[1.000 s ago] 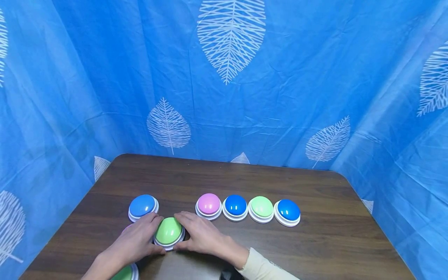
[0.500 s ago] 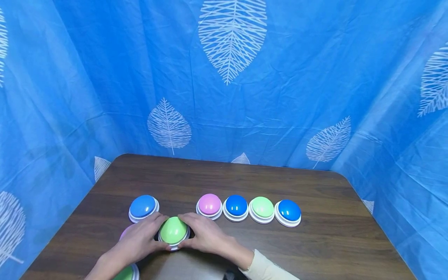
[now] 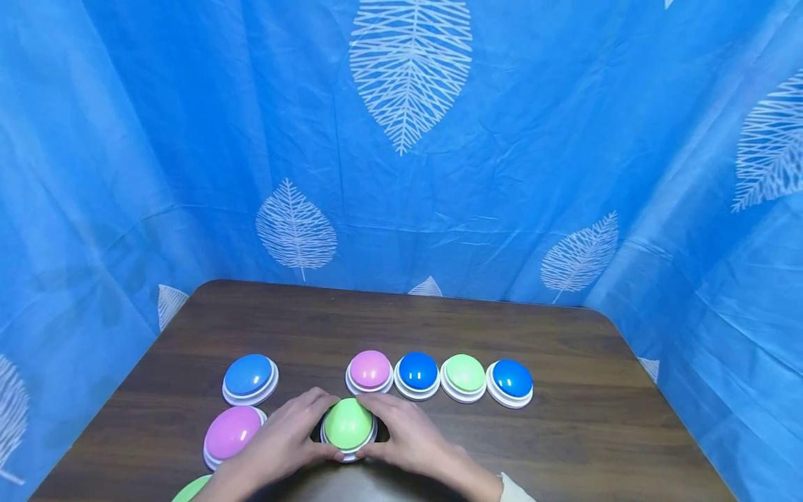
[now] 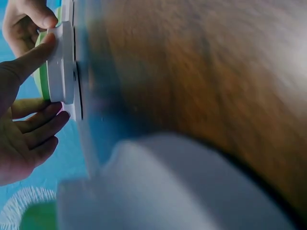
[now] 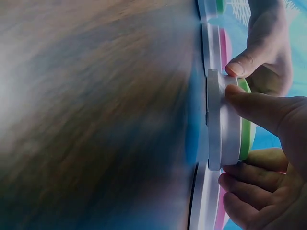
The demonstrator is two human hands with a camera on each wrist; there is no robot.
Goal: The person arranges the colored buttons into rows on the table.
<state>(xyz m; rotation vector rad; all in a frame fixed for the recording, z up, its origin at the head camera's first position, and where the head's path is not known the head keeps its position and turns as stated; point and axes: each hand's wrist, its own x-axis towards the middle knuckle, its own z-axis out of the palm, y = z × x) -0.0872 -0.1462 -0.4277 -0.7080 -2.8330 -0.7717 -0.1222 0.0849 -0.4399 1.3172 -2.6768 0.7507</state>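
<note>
A round push button with a green dome (image 3: 348,424) and a white base sits between both hands near the front of the table. My left hand (image 3: 285,439) grips its left side, thumb at the near edge and fingers at the far edge. The right hand (image 3: 414,436) holds the opposite side in the same way. Both wrist views show thumbs and fingers against the white base (image 5: 225,120), which stands close over the table. Left of the hands are a pink button (image 3: 232,434) and a blue button (image 3: 249,376). Part of another green button (image 3: 191,489) shows behind the left forearm.
Beyond the hands, a row on the brown table (image 3: 301,314) holds a pink button (image 3: 370,369), a blue button (image 3: 417,371), a light green button (image 3: 463,373) and another blue button (image 3: 511,378). A blue leaf-print curtain (image 3: 502,139) surrounds the table.
Both hands have moved right with the green button, bringing it in front of the row's pink button. The pink button at the left, mostly covered before, now shows.
</note>
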